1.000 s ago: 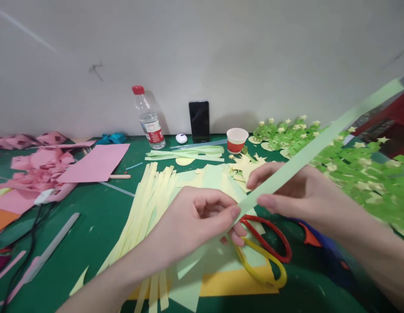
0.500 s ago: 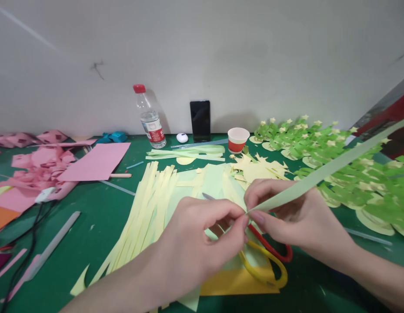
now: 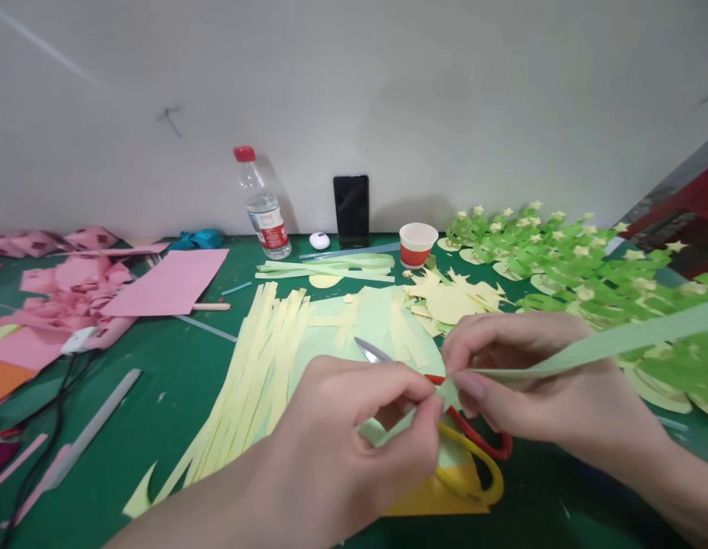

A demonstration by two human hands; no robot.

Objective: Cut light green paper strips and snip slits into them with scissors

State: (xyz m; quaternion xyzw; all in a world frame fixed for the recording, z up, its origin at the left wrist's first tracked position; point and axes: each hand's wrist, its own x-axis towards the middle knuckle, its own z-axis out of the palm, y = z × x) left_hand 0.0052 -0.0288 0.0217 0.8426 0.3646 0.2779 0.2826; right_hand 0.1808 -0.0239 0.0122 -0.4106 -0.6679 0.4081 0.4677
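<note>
A pale green paper strip (image 3: 622,341) runs from between my fingertips out to the right edge of the view. My left hand (image 3: 365,442) pinches its small folded end between thumb and index finger. My right hand (image 3: 525,374) grips the strip just beside that end, thumb on top. Under the hands lie scissors with red and yellow handles (image 3: 484,457), their blade tip showing above my left hand. Beneath them are light green paper sheets (image 3: 325,309). Many pale yellow strips (image 3: 256,358) are spread left of the sheets.
Against the wall stand a bottle (image 3: 265,217), a black phone (image 3: 351,211) and a red-and-white cup (image 3: 418,245). Green paper pieces with stars (image 3: 559,244) fill the right side. Pink paper (image 3: 174,282) and a black cable (image 3: 50,435) lie left.
My right hand has shifted right and slightly away from my left. The strip hangs lower across it, and its folded end now shows between the hands.
</note>
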